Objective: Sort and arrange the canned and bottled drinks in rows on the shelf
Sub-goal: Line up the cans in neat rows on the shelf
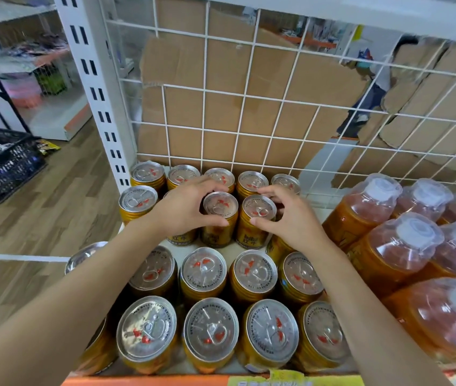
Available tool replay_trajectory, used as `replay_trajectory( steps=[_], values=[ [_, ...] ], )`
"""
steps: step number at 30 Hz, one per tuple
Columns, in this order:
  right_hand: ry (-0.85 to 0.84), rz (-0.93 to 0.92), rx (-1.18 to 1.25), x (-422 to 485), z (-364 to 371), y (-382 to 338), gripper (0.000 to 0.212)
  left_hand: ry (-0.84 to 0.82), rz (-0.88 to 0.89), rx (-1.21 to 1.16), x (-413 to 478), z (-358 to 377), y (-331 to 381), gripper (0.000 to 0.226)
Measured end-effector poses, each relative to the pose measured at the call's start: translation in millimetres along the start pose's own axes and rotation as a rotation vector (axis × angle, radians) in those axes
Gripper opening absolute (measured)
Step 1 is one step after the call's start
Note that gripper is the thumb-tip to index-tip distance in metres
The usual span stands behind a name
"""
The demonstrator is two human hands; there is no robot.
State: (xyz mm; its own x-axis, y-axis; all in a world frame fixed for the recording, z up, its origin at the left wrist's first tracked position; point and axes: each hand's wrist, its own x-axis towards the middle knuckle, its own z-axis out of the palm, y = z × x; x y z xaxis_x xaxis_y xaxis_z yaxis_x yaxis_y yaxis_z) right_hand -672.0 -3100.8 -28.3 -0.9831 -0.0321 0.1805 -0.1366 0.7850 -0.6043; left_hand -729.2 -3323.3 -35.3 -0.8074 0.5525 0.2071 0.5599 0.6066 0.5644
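Both hands in at the second row, one gold can apiece.

The left hand [185,207] curls thumb and fingers round a gold aluminium can with a silver pull-tab lid [220,207]. The right hand [290,218] looks, through the wide lens, to be gripping the matching gold can beside it [258,211]. Both cans stand upright on the white shelf [317,211] with their long axes vertical and lids pointing up at the camera, one row out from the white wire grid back panel [244,96]. More gold cans [203,270] stand in rows in front, and clear plastic bottles of orange drink [396,246] are on the right.
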Motion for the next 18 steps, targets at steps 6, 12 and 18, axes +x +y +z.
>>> replay_trajectory(
  steps=[6,12,18],
  values=[
    [-0.011,-0.02,-0.013,-1.6,-0.7,-0.6,0.049,0.014,-0.011,0.036,-0.7,0.6,1.9,0.07],
    [-0.014,-0.008,-0.001,-1.5,-1.1,-1.6,0.049,0.007,0.015,-0.015,-2.8,-0.8,-0.2,0.066],
    [-0.025,0.0,-0.01,-1.6,-2.0,-3.2,0.049,0.033,0.028,0.009,-2.3,0.0,3.8,0.062]
  ],
)
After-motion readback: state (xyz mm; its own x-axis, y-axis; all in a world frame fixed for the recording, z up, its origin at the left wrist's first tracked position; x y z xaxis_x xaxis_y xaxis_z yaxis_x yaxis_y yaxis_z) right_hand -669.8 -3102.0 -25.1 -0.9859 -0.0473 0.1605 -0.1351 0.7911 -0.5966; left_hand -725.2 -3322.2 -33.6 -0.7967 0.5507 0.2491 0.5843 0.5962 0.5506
